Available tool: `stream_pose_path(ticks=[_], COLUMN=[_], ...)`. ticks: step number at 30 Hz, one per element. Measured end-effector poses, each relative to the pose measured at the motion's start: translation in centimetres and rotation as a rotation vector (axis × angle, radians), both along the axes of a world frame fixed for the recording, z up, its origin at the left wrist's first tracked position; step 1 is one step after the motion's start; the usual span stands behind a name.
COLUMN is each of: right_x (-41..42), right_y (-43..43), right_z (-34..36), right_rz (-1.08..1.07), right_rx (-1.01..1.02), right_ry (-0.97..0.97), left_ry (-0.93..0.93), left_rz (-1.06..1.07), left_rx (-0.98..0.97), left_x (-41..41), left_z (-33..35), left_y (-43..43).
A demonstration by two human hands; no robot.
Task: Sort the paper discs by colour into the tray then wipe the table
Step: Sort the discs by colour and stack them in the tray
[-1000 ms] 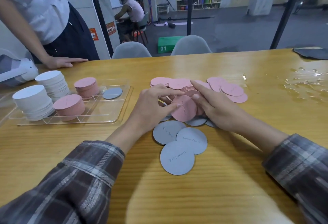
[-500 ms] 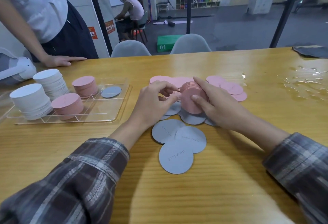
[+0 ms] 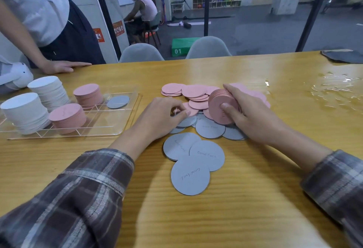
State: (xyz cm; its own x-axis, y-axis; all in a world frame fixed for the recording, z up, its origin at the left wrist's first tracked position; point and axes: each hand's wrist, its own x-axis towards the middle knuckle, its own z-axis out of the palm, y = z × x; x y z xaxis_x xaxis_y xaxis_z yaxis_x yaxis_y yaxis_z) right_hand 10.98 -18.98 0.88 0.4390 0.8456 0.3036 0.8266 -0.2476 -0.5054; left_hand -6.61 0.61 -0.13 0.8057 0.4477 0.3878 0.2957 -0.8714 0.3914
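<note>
Tabletop right of the tray: right hand curls round an edge-up pink stack, left hand pinches one loose pink disc, and a slack squeeze could spill that stack.

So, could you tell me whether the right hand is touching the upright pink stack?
Touching: the head view shows the right hand gripping the pink stack, thumb across its face.

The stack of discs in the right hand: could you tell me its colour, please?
Pink; the stack in the right hand shows best in the head view.
</note>
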Motion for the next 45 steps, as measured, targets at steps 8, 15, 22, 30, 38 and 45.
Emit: stream_pose_path(ticks=[8,15,22,30,38,45], right_x=[-0.9,-1.0,-1.3,-1.4,-1.7,-2.0], right_y=[0.1,0.2,0.2,0.6,0.7,0.6], right_z=[0.0,-0.2,0.0,-0.2,-0.5,-0.4], right_rz=[0.012,-0.009,0.0,0.037,0.108,0.094], right_rx=[0.011,-0.013,0.02,0.016,0.019,-0.02], right_ry=[0.014,0.048,0.055,0.118,0.149,0.046], left_ry=[-0.026,0.035,-0.051,-0.205,-0.373,-0.27], left_rz=[-0.054,-0.008,-0.006,-0.141,-0.031,-0.028], left_rx=[-0.148,-0.023,-0.058,-0.557,-0.458,-0.313], left_x=[-1.4,-1.8,-1.8,-1.4,0.9,0.5], left_z=[0.5,1.0,1.4,2.0,0.6,0.8], left_y=[-1.1,-1.7,-2.1,-2.9,-4.8,-4.1])
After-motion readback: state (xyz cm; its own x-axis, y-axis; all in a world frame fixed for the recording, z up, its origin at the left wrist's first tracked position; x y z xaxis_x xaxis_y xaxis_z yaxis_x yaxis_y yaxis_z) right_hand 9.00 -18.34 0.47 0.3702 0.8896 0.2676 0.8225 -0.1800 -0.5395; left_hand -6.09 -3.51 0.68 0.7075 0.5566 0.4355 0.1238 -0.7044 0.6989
